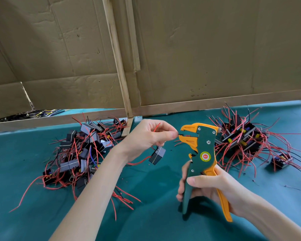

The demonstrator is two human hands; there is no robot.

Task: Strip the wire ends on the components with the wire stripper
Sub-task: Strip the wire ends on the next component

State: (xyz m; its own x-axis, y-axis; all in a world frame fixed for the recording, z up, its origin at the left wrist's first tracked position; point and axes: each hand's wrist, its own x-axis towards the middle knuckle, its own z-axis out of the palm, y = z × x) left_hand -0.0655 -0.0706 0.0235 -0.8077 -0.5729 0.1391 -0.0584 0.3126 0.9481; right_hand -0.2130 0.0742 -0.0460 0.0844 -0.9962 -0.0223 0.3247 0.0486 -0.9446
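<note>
My right hand (214, 186) grips the handles of a green and orange wire stripper (201, 150), held upright above the table with its jaws pointing left. My left hand (151, 136) pinches a thin dark wire end between thumb and forefinger, and that end sits in the stripper's jaws. A grey block component (157, 155) dangles below my left hand on its red wires. One red wire sticks up past my fingers.
A heap of grey components with red wires (83, 152) lies at the left on the teal table cover (155, 180). A second heap (241, 138) lies at the right, with one loose component (281, 161) beside it. Cardboard walls (215, 49) and a wooden rail close off the back.
</note>
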